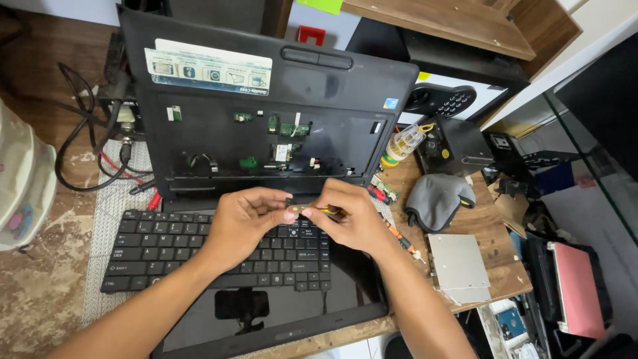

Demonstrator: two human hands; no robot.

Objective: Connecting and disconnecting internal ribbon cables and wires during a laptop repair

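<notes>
A black laptop base (266, 86) lies open with its keyboard removed, showing green boards in the tray. The loose black keyboard (166, 249) rests on the laptop's screen (345, 286) near me. My left hand (242, 223) and my right hand (355, 216) meet above the keyboard's far edge. My right hand grips a thin yellow-handled tool (319, 210) whose tip points at the left fingertips. The left fingers pinch a small dark part at the tool's tip; I cannot tell what it is.
Black cables (80, 133) coil at the left beside a white object (23, 179). A grey cloth (435, 199), a silver drive (458, 266), a clear jar (404, 141), screwdrivers (399, 236) and a black box (458, 146) sit right. A pink case (578, 289) lies lower right.
</notes>
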